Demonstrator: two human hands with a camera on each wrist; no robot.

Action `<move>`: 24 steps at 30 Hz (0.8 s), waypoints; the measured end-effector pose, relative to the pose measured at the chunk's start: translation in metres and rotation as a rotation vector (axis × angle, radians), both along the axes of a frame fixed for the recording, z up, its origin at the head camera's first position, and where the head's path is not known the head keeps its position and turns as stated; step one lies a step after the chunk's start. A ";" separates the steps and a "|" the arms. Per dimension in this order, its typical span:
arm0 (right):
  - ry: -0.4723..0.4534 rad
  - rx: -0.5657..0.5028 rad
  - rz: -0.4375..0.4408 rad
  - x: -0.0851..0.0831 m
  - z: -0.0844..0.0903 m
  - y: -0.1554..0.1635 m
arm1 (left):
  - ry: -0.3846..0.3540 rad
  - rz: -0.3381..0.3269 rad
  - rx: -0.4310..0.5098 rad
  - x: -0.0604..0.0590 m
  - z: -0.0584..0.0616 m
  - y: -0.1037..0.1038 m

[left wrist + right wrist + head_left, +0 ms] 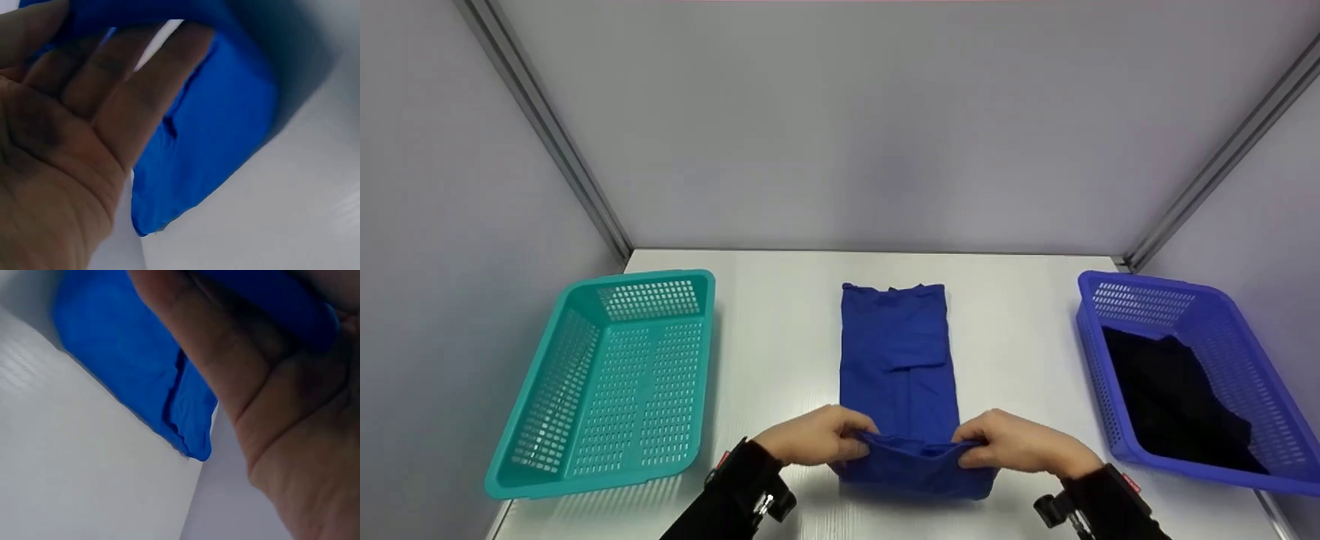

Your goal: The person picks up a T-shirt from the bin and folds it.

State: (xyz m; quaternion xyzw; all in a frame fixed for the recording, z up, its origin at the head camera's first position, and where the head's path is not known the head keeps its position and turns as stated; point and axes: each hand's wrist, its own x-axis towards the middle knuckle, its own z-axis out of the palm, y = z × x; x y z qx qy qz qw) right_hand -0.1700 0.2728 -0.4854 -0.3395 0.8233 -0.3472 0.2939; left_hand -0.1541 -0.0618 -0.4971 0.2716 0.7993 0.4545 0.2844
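A blue garment [896,337], folded into a long strip, lies on the white table with its near end lifted and turned over. At the left of that raised end my left hand [821,435] pinches the cloth between thumb and fingers. My right hand [1012,444] grips the same end at its right side. In the left wrist view, the fingers of the left hand [107,107] reach under the blue cloth [208,124]. The right wrist view has cloth [118,349] beyond the right hand [253,394]. What kind of garment it is cannot be told.
A teal plastic basket [701,390] stands on the left of the table [772,337]. To the right, a blue-violet basket [1091,360] holds black cloth [1177,397]. Pale panels [870,127] enclose the table at the back and sides.
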 end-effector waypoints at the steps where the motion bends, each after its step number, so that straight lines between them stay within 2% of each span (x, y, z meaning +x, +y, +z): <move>1: 0.040 0.020 -0.014 -0.007 -0.002 -0.003 | 0.016 0.028 -0.001 -0.006 -0.002 0.003; 3: 0.159 0.058 -0.045 -0.021 -0.006 -0.008 | 0.098 0.094 -0.005 -0.017 -0.006 0.009; 6: 0.369 0.111 -0.112 -0.038 -0.014 -0.017 | 0.288 0.210 -0.035 -0.033 -0.014 0.016; 8: 0.478 0.137 -0.173 -0.046 -0.020 -0.023 | 0.350 0.300 -0.044 -0.042 -0.020 0.018; 11: 0.561 0.175 -0.284 -0.054 -0.030 -0.032 | 0.348 0.416 -0.048 -0.053 -0.029 0.021; 13: 0.589 0.198 -0.354 -0.058 -0.038 -0.038 | 0.305 0.480 -0.047 -0.058 -0.036 0.022; 16: 0.627 0.217 -0.433 -0.062 -0.051 -0.044 | 0.262 0.570 -0.066 -0.063 -0.047 0.026; 18: 0.685 0.212 -0.466 -0.064 -0.062 -0.046 | 0.244 0.637 -0.098 -0.063 -0.054 0.029; 20: 0.755 0.187 -0.479 -0.064 -0.071 -0.047 | 0.235 0.704 -0.162 -0.062 -0.059 0.032; 22: 0.829 0.158 -0.459 -0.062 -0.078 -0.046 | 0.262 0.750 -0.251 -0.061 -0.067 0.034; 24: 0.887 0.141 -0.420 -0.057 -0.083 -0.045 | 0.290 0.760 -0.336 -0.057 -0.072 0.034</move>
